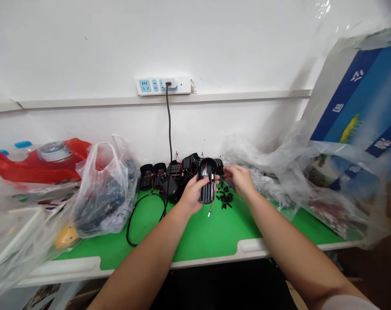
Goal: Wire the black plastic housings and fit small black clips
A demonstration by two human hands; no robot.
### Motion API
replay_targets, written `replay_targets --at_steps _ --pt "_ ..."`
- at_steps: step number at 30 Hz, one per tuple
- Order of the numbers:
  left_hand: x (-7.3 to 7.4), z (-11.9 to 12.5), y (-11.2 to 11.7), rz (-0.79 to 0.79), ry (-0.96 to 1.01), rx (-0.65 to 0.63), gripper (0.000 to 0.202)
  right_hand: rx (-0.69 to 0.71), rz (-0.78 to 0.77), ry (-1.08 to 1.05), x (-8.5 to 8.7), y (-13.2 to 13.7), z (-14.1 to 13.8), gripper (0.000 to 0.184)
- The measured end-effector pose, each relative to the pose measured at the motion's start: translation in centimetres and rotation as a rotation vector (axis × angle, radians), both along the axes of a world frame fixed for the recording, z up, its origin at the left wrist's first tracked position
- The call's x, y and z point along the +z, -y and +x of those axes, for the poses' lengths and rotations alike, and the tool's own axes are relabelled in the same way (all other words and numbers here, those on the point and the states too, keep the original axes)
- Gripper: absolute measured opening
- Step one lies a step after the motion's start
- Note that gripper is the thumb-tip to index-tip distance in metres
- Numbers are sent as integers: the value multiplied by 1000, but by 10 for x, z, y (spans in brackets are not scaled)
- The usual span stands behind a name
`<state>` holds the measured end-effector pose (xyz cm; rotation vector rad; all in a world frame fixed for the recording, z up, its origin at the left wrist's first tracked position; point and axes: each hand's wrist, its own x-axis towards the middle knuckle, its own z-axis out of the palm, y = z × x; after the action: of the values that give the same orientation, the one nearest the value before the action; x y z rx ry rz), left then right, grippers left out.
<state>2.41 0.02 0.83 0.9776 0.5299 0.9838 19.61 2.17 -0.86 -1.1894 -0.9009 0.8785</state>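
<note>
My left hand (193,193) is wrapped round a black plastic housing (207,181) with red and white wires hanging from it, held just above the green mat (202,237). Beside it, my right hand (240,178) has its fingers pinched together at the housing's right side; what they pinch is too small to name. A small pile of black plastic bits (224,198) lies on the mat under the hands. Behind them stands a row of similar black wired housings (169,174).
A black cable (169,125) runs from a wall power strip (163,85) down to the mat. Clear plastic bags (105,189) sit at left with a red object (37,165). More plastic bags (311,185) and a blue box (360,99) fill the right.
</note>
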Motion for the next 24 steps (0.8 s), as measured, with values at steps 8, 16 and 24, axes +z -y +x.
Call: replay_targets --at_steps 8,16,24 --pt "9 -1 3 -23 61 1 31 353 -85 949 -12 2 8 22" --pt "14 -4 6 -15 82 -13 32 459 72 1160 -27 4 -2 12" --pt "9 -6 3 -45 26 30 39 335 35 863 -15 6 -6 5"
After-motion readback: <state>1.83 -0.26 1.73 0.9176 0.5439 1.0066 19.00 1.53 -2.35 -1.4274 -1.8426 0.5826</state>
